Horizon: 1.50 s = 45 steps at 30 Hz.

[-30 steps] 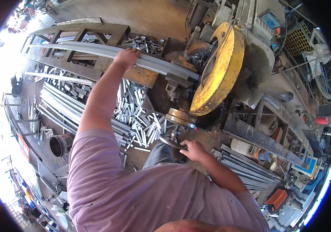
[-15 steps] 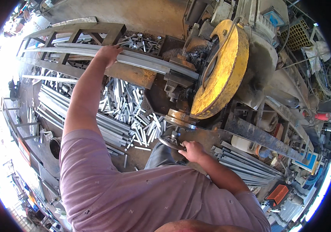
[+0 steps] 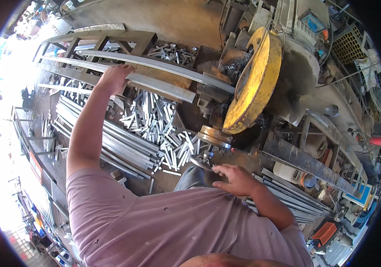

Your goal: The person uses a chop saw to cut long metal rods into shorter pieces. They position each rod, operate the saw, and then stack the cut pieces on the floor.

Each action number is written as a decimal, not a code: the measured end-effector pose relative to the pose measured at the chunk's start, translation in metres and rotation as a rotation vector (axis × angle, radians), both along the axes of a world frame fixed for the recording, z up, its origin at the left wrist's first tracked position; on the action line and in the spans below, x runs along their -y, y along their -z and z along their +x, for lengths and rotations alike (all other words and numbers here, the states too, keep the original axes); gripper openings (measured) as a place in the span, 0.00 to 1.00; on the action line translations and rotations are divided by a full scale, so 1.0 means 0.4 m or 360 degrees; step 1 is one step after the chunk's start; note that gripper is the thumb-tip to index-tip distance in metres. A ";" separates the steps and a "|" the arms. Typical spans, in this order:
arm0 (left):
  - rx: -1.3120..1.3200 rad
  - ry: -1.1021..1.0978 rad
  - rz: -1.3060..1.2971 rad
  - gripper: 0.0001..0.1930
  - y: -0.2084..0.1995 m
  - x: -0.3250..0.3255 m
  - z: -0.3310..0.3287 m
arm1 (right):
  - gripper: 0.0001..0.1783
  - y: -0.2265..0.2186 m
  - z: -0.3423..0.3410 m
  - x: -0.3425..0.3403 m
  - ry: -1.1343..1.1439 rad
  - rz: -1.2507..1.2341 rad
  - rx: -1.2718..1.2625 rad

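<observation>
My left hand [image 3: 115,79] is closed around the nearer of two long grey metal bars [image 3: 163,87], left of the saw. That bar's right end is free, just short of the vise [image 3: 210,95]. The farther metal bar [image 3: 168,66] runs parallel behind it and reaches in beside the yellow blade guard [image 3: 255,82]. My right hand [image 3: 238,179] is at the handwheel [image 3: 200,163] in front of the vise. Its fingers stretch to the wheel's rim with the thumb spread away; whether the fingertips touch it I cannot tell.
A steel rack [image 3: 143,41] carries the bars' left portions. Below lie a heap of short cut pieces [image 3: 148,115] and a stack of long bars [image 3: 110,142]. More bars [image 3: 292,198] lie at the right, by a dirty steel beam [image 3: 310,165].
The nearer bar has come away from the farther one, toward me and to the left, with my left hand. My right hand has loosened from the handwheel and its fingers have spread.
</observation>
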State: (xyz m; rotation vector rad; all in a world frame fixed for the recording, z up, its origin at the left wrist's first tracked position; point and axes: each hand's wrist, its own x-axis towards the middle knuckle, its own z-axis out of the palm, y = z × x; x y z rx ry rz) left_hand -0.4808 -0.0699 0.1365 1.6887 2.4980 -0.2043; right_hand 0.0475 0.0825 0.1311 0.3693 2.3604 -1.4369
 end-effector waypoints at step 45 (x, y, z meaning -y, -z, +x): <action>0.3597 -0.1558 0.2238 0.19 0.077 0.098 0.868 | 0.17 0.291 0.888 0.167 0.1170 0.1238 0.0180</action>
